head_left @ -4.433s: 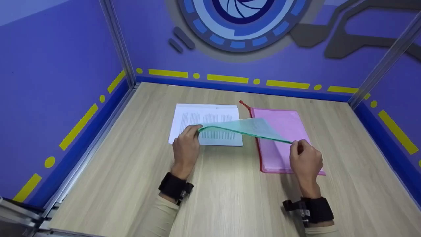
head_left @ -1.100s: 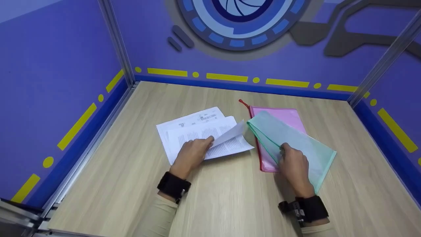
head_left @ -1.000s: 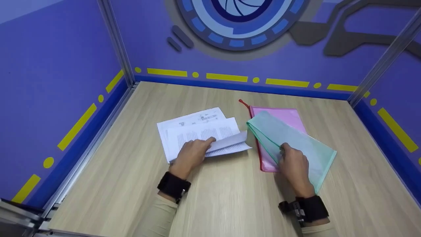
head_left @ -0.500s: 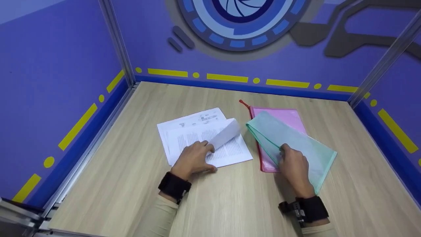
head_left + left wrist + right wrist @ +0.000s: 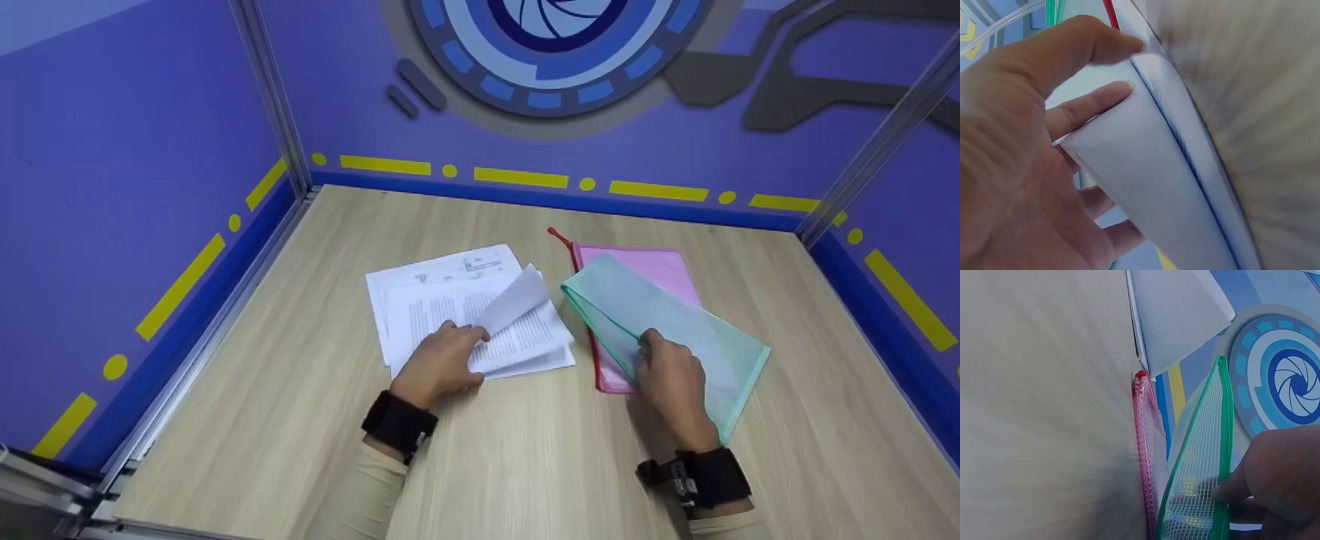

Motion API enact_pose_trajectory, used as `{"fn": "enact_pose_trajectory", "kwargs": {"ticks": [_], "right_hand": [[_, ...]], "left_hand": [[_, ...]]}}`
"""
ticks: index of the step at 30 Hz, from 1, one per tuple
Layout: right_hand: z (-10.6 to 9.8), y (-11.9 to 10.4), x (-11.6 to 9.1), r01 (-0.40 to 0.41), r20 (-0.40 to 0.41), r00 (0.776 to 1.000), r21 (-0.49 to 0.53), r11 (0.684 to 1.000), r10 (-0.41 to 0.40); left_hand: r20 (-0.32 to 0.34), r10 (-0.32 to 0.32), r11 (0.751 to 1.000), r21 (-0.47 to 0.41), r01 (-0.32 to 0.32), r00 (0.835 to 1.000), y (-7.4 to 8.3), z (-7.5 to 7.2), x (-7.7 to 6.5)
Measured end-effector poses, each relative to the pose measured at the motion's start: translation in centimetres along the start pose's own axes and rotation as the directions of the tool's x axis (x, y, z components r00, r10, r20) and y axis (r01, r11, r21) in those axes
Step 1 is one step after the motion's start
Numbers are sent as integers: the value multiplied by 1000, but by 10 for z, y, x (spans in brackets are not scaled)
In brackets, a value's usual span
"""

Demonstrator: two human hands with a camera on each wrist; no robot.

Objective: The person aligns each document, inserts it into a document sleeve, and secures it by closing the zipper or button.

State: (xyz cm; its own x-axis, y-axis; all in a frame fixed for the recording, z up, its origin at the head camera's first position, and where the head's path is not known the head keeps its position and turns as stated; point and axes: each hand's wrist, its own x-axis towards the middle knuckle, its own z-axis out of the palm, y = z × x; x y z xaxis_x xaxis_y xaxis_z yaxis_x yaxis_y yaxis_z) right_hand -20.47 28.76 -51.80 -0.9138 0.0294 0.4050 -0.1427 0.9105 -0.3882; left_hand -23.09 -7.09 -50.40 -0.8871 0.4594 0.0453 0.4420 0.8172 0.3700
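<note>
Left hand loose, thumb parted, fingers against a raised page, right hand pinching green pouch, print too small to read

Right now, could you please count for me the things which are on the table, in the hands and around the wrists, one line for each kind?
Green pouch: 1
Pink pouch: 1
Pile of printed paper: 1 (its sheets overlap, so I cannot count them)
Black wristbands: 2
Total: 5
</note>
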Motion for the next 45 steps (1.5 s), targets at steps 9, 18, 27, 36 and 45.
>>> {"fn": "enact_pose_trajectory", "kwargs": {"ticks": [9,18,27,36,45], "right_hand": [[-4,3,-2,-35,39,999,4,999,34],[-2,6,-1,-74,80,994,12,997,73],[-2,1,-4,-16,-67,998,6,1000,16],[-6,-4,0,80,-221,971,-43,996,-87],[-5,-7,1,163,-364,919,7,987,-150]], "left_hand": [[-25,32,999,-12,-33,999,8,4,5],[-100,94,979,189,-74,991,23,18,8],[-322,122,984,162,-73,939,11,19,9],[-695,179,979,193,-59,697,7,1,15],[-910,-91,906,-245,-346,405,6,-4,13]]}}
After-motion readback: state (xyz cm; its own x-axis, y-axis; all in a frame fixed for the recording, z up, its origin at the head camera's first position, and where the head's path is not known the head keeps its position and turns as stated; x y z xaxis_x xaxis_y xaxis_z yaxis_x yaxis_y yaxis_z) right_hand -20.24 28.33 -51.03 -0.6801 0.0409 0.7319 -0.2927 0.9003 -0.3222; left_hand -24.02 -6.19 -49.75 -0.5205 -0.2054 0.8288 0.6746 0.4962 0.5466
